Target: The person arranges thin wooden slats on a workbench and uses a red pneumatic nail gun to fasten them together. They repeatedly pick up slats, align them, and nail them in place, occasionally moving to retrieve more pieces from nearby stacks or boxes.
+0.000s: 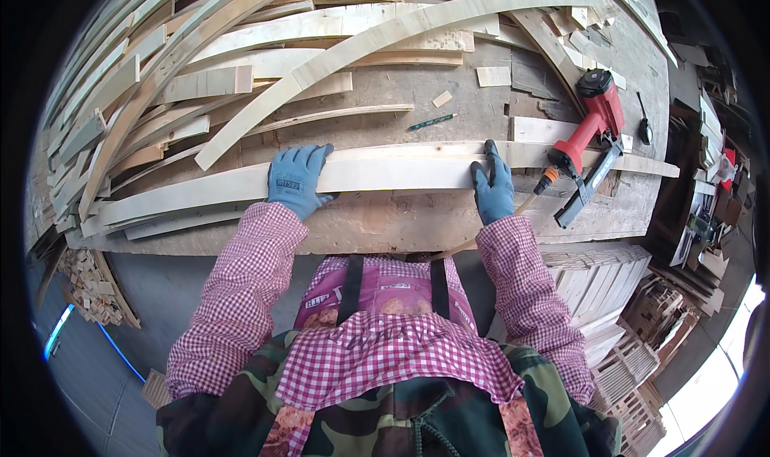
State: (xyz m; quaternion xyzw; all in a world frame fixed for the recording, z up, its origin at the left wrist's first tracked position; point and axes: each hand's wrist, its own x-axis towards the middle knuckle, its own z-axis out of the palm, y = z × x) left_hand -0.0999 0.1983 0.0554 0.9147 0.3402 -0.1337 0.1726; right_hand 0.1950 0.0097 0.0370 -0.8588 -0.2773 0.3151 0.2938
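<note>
A long pale wooden board [401,175] lies across the near part of the workbench in front of me. My left hand [297,180], in a blue work glove, grips it left of its middle, with the thumb along the near edge. Further right, my right hand [493,186], gloved the same way, holds the board with its fingers over the top. A red nail gun [592,124] with a grey magazine rests on the bench to the right of that hand, overlapping the wood there. Its hose runs back toward me.
Many curved wooden strips [321,64] are heaped at the far left of the bench [473,108]. A dark green pencil [433,123] and a small wood offcut [442,99] lie beyond the board. Stacked wooden pieces [593,289] stand below the bench at right, scraps [88,285] at left.
</note>
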